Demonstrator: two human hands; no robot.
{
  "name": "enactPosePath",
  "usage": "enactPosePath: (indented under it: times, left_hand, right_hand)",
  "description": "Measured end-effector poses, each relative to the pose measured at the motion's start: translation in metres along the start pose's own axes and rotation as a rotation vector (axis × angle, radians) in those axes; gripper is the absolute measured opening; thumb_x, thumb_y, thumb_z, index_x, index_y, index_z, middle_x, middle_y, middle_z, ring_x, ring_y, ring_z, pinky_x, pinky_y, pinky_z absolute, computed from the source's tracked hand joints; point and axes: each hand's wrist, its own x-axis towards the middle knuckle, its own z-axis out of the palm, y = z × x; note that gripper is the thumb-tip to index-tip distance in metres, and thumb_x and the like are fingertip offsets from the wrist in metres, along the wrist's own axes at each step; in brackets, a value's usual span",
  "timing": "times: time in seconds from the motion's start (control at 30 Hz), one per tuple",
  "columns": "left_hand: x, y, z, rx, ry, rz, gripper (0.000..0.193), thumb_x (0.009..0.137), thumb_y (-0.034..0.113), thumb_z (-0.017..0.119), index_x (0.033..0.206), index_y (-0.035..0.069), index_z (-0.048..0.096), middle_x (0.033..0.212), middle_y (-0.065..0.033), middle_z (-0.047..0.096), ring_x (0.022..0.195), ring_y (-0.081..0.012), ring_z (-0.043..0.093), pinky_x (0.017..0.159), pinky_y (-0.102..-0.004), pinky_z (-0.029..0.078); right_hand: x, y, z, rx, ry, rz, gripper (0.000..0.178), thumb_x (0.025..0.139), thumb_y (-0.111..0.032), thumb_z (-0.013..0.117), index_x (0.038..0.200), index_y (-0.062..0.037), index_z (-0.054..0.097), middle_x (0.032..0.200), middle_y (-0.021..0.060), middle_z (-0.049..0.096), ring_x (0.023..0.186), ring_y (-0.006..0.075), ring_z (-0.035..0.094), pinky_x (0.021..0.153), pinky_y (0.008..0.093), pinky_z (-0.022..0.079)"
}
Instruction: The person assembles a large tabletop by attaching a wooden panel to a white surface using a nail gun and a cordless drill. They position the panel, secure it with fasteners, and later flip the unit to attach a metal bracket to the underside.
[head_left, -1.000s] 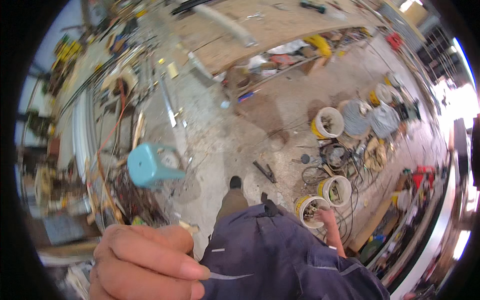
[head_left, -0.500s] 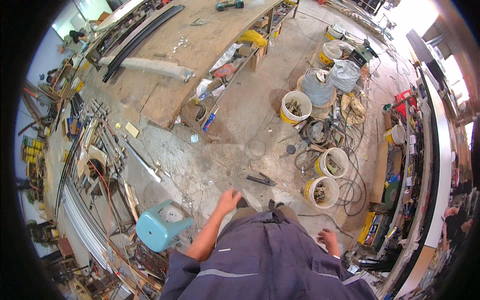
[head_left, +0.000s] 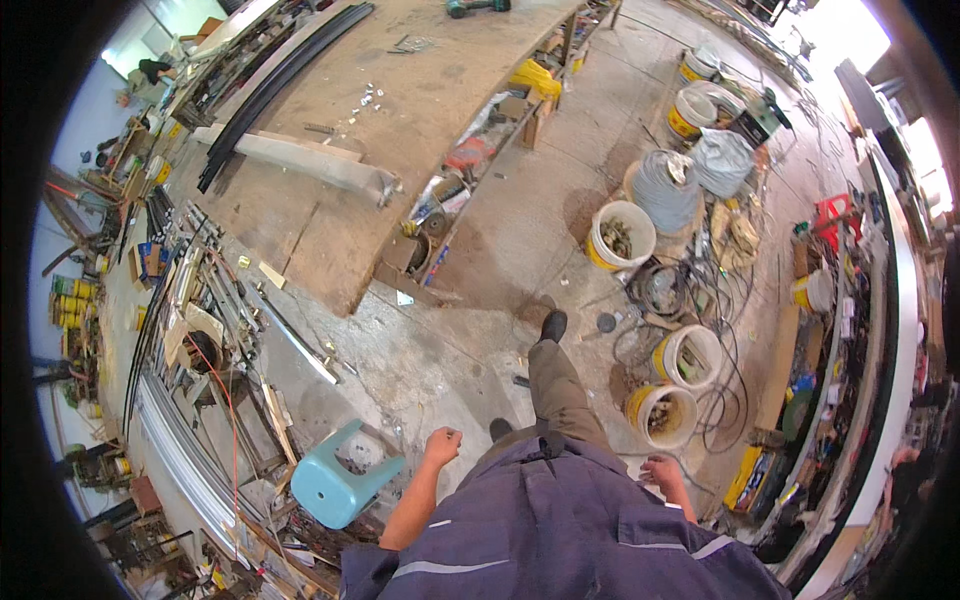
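Evidently neither hand is at work on anything just now. The left hand (head_left: 443,446) hangs to the right of the stool (head_left: 326,494), near it but apart, its fingers curled in; nothing shows in it, though I cannot tell whether something small is inside. The right hand (head_left: 660,472), farther right of the stool, is half open with loosely bent fingers and seems to hold nothing.

Nearest that hand, well to the right of the stool, stands a bucket (head_left: 686,420) partly filled with small pieces, too small to make out. Another bucket (head_left: 708,350) is just beyond it, and a coil of wire (head_left: 660,195) lies farther ahead; no hand touches these.

Ahead of the stool is the surface (head_left: 400,110), bearing black bars (head_left: 265,100), a drill (head_left: 478,6) and loose white bits (head_left: 368,100). Those bits are scattered singly, neither gathered nor joined. So I judge that no handling is underway; how much is finished or left cannot be read from this view.
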Motion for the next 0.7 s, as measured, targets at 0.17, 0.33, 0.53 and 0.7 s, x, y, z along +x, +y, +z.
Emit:
enactPosePath:
  times: [0.17, 0.33, 0.53, 0.7]
  left_hand:
    - [0.05, 0.1, -0.028, -0.266, 0.104, -0.006, 0.037, 0.093, 0.028, 0.064, 0.108, -0.005, 0.069, 0.084, -0.0128, 0.074, 0.064, -0.0213, 0.072, 0.062, -0.0335, 0.057]
    - [0.1, 0.161, -0.042, -0.051, 0.136, -0.032, 0.035, 0.094, 0.028, 0.063, 0.105, -0.005, 0.071, 0.084, -0.0153, 0.075, 0.063, -0.0231, 0.072, 0.066, -0.0365, 0.057]
    - [0.159, 0.307, -0.076, 0.003, 0.204, 0.08, 0.035, 0.094, 0.031, 0.064, 0.103, -0.001, 0.072, 0.094, -0.0195, 0.075, 0.083, -0.0309, 0.074, 0.079, -0.0417, 0.057]
    - [0.213, 0.478, -0.116, 0.027, 0.135, 0.277, 0.03, 0.096, 0.03, 0.063, 0.109, 0.004, 0.071, 0.102, -0.0193, 0.074, 0.098, -0.036, 0.071, 0.084, -0.0423, 0.055]
  right_hand:
    - [0.099, -0.174, 0.045, -0.086, -0.231, -0.152, 0.032, 0.087, -0.005, 0.066, 0.116, 0.0059, 0.067, 0.086, 0.016, 0.072, 0.067, 0.023, 0.071, 0.057, 0.0356, 0.057]
    - [0.099, -0.401, 0.112, -0.203, -0.243, -0.424, 0.027, 0.086, -0.009, 0.067, 0.108, 0.0088, 0.067, 0.08, 0.0125, 0.07, 0.063, 0.0186, 0.068, 0.058, 0.0317, 0.054]
    - [0.118, -0.551, 0.142, -0.125, -0.206, -0.446, 0.02, 0.087, -0.01, 0.068, 0.1, 0.0042, 0.064, 0.079, 0.006, 0.063, 0.066, 0.0193, 0.065, 0.059, 0.0316, 0.056]
    - [0.188, -0.594, 0.136, -0.014, -0.291, -0.34, 0.002, 0.089, -0.001, 0.061, 0.091, 0.0007, 0.062, 0.074, 0.0057, 0.06, 0.058, 0.0165, 0.06, 0.05, 0.0303, 0.047]
